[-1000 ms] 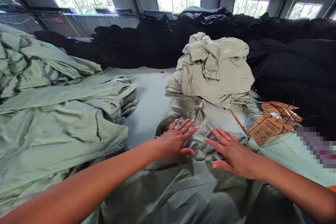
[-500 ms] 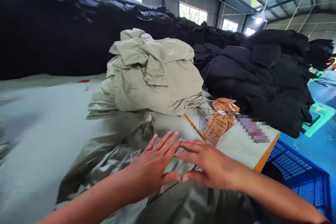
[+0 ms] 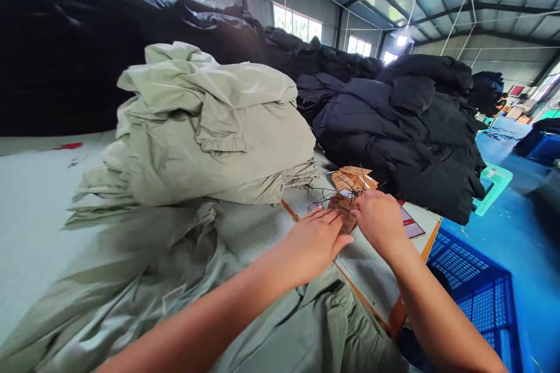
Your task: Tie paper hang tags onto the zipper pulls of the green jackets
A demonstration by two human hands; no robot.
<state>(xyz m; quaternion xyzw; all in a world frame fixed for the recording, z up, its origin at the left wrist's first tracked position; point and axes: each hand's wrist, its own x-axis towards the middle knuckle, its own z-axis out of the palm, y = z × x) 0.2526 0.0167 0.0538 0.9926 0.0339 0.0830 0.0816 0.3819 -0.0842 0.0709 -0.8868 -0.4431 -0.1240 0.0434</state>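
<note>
Brown paper hang tags [image 3: 347, 210] with black strings lie on the table past the green garment. My left hand [image 3: 317, 242] rests with fingers stretched out flat, their tips on the near tags. At the right edge of the same tags my right hand [image 3: 380, 218] has its fingers curled in and seems to pinch a tag; the fingertips are partly hidden. A grey-green garment [image 3: 301, 332] lies spread under my forearms, rumpled. Behind it stands a folded pile of pale green garments [image 3: 219, 140].
Dark padded garments [image 3: 402, 128] are heaped at right, and a long dark pile [image 3: 56, 58] runs along the back. A blue plastic crate [image 3: 485, 291] stands on the floor at right, near a turquoise stool [image 3: 494, 189]. A printed card [image 3: 411, 222] lies by the table edge.
Both hands have moved right and forward, from above the grey-green garment to the hang tags. The right fingers have curled in. The view has turned to the right.
</note>
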